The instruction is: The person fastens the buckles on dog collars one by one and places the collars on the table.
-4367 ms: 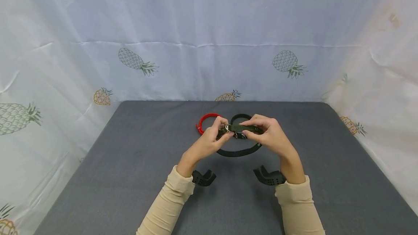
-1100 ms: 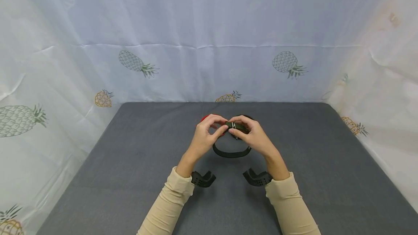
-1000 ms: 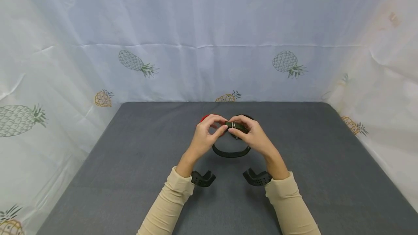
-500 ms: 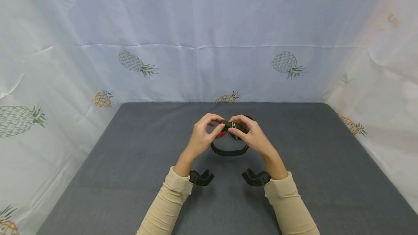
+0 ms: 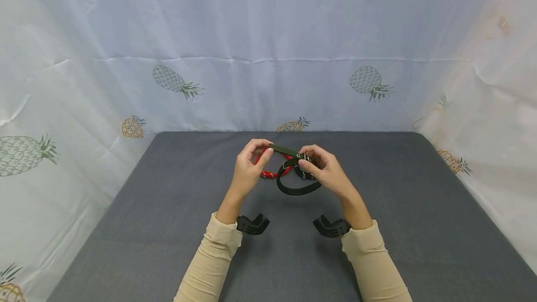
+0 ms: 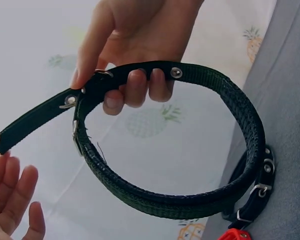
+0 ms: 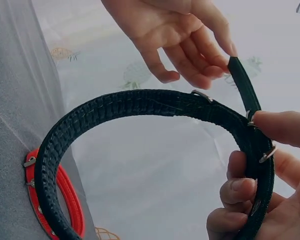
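Note:
A dark green dog collar (image 5: 285, 150) is held up between both hands, its padded loop (image 6: 155, 200) hanging toward the table. At the strap's free end, my left hand (image 5: 246, 168) pinches the tip between thumb and fingers, the strap stretched straight. My right hand (image 5: 329, 170) grips the collar beside its metal buckle, thumb on one side and fingers curled round the band (image 7: 262, 170). The strap passes through the buckle, with a metal eyelet showing in the left wrist view. Behind the hands, a red collar (image 5: 269, 175) and a black collar (image 5: 308, 176) lie on the table.
The grey table (image 5: 176, 199) stretches to both sides and in front of the hands. A white curtain (image 5: 251, 92) printed with pineapples hangs along the back and sides. Black camera mounts (image 5: 253, 224) jut inward from both wrists.
My left hand has moved left and slightly away, drawing the strap's end out from the buckle. More of the red collar shows now. The right hand has hardly moved.

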